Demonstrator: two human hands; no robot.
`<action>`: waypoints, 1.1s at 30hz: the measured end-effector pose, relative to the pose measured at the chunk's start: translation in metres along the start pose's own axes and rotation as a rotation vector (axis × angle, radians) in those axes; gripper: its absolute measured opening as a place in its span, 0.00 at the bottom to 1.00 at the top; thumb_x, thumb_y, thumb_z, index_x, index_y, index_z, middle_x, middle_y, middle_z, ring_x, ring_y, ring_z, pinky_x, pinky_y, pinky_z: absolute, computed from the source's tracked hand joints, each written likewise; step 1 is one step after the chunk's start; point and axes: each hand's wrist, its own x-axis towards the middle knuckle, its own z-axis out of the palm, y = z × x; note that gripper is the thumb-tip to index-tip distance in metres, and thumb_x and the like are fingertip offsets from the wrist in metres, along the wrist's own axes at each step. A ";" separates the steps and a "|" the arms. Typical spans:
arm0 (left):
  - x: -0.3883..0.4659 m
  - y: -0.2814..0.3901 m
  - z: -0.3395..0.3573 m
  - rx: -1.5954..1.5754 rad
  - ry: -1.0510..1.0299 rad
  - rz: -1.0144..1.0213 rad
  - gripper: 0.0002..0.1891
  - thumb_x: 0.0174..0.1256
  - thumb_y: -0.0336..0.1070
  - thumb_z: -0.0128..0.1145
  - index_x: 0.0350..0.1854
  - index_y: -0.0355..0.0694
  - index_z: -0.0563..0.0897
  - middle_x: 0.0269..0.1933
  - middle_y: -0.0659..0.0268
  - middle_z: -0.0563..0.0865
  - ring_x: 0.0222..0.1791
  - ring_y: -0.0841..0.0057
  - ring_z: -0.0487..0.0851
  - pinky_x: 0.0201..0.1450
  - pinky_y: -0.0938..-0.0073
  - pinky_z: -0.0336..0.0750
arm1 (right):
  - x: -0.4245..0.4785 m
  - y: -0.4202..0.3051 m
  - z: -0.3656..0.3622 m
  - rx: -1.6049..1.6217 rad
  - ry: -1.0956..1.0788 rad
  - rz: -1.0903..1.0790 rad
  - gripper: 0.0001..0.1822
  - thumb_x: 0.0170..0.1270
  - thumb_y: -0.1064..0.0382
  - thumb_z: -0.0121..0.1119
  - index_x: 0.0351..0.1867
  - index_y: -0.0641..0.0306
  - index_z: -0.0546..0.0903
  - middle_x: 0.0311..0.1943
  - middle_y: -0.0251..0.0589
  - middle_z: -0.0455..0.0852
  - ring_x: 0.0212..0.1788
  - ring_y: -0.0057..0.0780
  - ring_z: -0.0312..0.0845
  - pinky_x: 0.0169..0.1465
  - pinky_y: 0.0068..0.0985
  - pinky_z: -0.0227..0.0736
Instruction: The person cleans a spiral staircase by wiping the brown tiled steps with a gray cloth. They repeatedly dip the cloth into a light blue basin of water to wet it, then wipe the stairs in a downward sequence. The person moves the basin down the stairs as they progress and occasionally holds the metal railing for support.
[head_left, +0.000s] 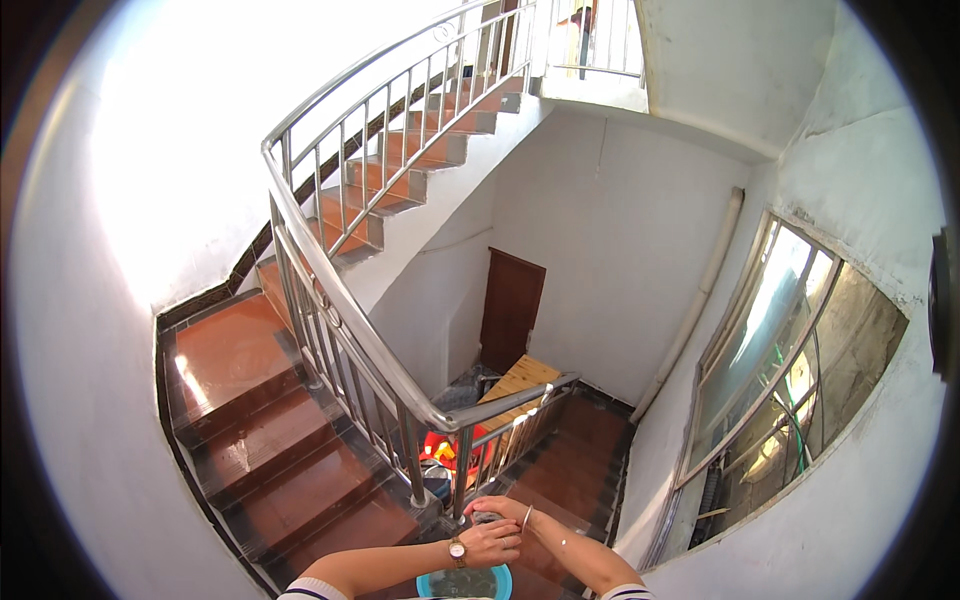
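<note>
My left hand (489, 541), with a wristwatch (457, 551) on the wrist, is held palm down over a small dark grey thing (487, 517), perhaps a cloth. My right hand (501, 510), with a bangle (527, 518) on the wrist, meets it from the other side, its fingers curled around the grey thing. The two hands touch. Which of them bears the grip is not plain, as they overlap. Just below them stands a light blue basin (506, 583) of cloudy water, partly cut off by the lower edge.
A stainless steel handrail (352, 315) turns at a corner post in front of me. Red-tiled stairs (300, 487) rise at the left, others (570, 457) descend at the right. Below the rail are a red tub (482, 450) and a wooden board (517, 382). A window (765, 375) is at the right.
</note>
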 end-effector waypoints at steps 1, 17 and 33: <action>0.000 0.000 0.003 0.018 -0.019 0.020 0.10 0.45 0.39 0.59 0.32 0.47 0.78 0.44 0.66 0.79 0.54 0.63 0.75 0.63 0.63 0.68 | 0.001 0.000 -0.001 -0.035 0.003 0.008 0.15 0.68 0.59 0.48 0.47 0.66 0.80 0.39 0.37 0.81 0.44 0.22 0.75 0.53 0.22 0.69; -0.017 -0.001 0.079 0.152 -0.204 0.219 0.07 0.49 0.39 0.51 0.30 0.45 0.75 0.38 0.66 0.78 0.47 0.68 0.78 0.54 0.68 0.71 | 0.014 0.019 -0.001 -0.754 0.149 0.157 0.13 0.62 0.60 0.49 0.43 0.52 0.83 0.40 0.40 0.86 0.45 0.33 0.80 0.51 0.29 0.71; -0.062 -0.016 0.030 0.017 -0.136 0.224 0.17 0.60 0.36 0.48 0.53 0.46 0.70 0.58 0.62 0.72 0.66 0.65 0.65 0.70 0.56 0.57 | 0.010 0.085 -0.029 -0.364 0.394 0.098 0.25 0.69 0.44 0.46 0.52 0.64 0.78 0.48 0.37 0.81 0.50 0.23 0.74 0.55 0.22 0.68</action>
